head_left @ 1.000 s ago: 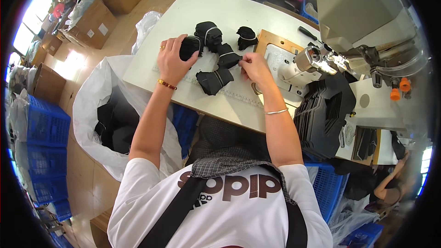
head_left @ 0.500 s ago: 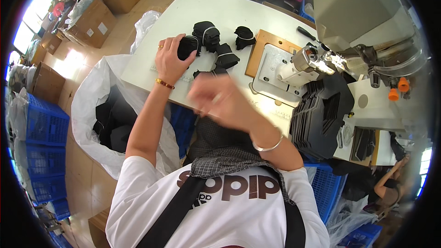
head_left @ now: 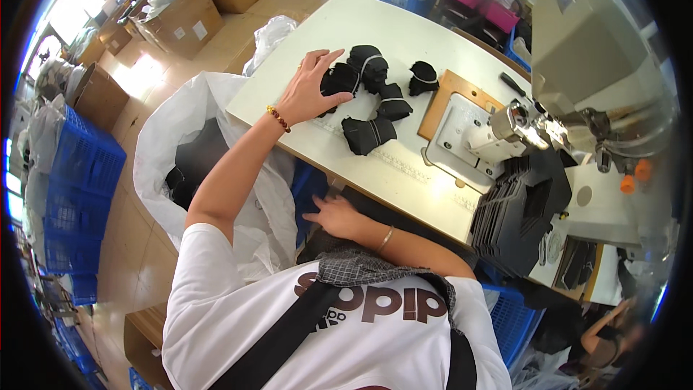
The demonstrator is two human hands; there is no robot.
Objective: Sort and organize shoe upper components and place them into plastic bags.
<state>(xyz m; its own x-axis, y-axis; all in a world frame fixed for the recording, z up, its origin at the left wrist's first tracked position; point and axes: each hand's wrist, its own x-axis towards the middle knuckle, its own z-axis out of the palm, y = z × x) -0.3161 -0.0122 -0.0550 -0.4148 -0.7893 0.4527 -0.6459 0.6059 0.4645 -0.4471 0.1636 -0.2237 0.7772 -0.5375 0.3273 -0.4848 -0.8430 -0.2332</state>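
Observation:
Several bundles of black fabric pieces tied with pale bands lie on the white table. My left hand (head_left: pixel 307 92) rests beside the leftmost bundle (head_left: pixel 338 81), its fingers spread and its thumb across the near side. Touching distance to the right are a banded bundle (head_left: pixel 369 68) and a smaller bundle (head_left: pixel 393 103). Nearest the table's front edge is another black bundle (head_left: pixel 367 134). Below that edge, over my lap, my right hand (head_left: pixel 336 215) is empty with its fingers apart. One more bundle (head_left: pixel 424 78) sits apart toward the sewing machine (head_left: pixel 498 133).
A stack of dark flat pieces (head_left: pixel 505 217) stands at the machine's near side. Left of the table is a white sack (head_left: pixel 155 141) with black fabric inside. Blue crates (head_left: pixel 79 202) are piled at far left. Cardboard boxes (head_left: pixel 180 22) stand behind. Another person works at lower right.
My right hand has withdrawn from above the table to below its front edge, uncovering the nearest bundle. My left hand has loosened from its bundle, which now lies against the others. The view has shifted.

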